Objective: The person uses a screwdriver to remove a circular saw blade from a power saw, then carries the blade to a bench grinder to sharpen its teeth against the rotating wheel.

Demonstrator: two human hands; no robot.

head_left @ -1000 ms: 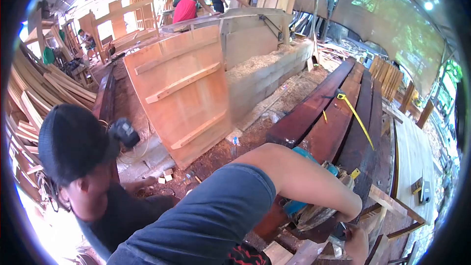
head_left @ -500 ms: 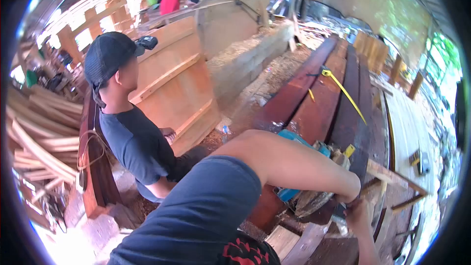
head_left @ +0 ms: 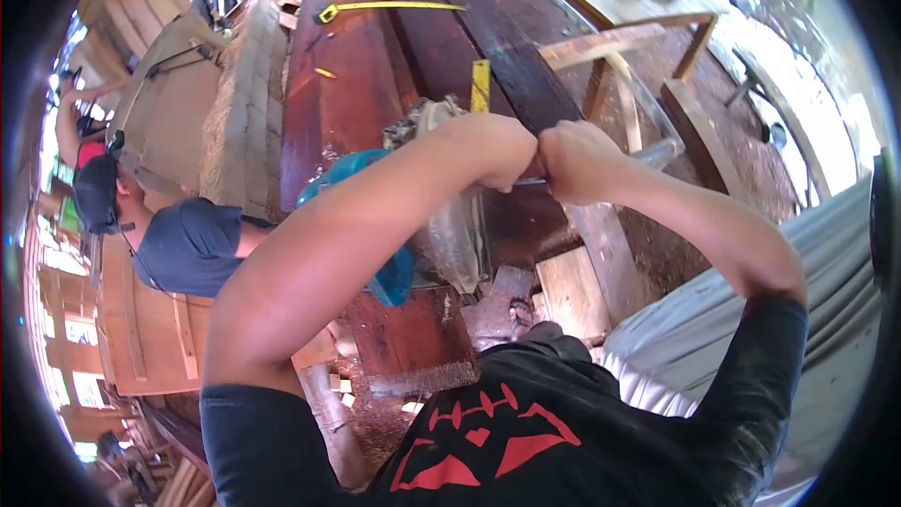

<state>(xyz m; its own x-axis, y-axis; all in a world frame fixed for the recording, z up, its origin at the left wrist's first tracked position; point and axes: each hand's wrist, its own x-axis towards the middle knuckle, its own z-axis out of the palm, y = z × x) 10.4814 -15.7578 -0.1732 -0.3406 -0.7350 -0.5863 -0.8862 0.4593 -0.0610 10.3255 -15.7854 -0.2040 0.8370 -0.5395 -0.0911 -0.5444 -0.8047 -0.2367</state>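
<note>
In the middle of the view my left hand (head_left: 497, 150) and my right hand (head_left: 577, 164) meet, fingers curled. Both are closed around something small and mostly hidden between them. A clear or shiny bar (head_left: 662, 154) shows just right of my right hand. Under my left forearm lies a teal power tool (head_left: 392, 277), partly covered by the arm, with a dusty grey cloth-like piece (head_left: 452, 239) beside it. Dark red-brown planks (head_left: 361, 38) run away beyond my hands. A yellow ruler piece (head_left: 481, 84) stands out just above my left hand.
A yellow measuring tape (head_left: 394, 6) stretches over the planks, near a small yellow object (head_left: 325, 73). At left, a co-worker (head_left: 188, 244) in a dark cap sits by wooden panels (head_left: 141, 319). A wooden frame (head_left: 610, 47) stands at right; grey sheeting (head_left: 751, 291) hangs below it.
My view has turned to the right and downward, so the planks and co-worker appear further left. Both my hands and my shirt front now show more fully; the hands remain together.
</note>
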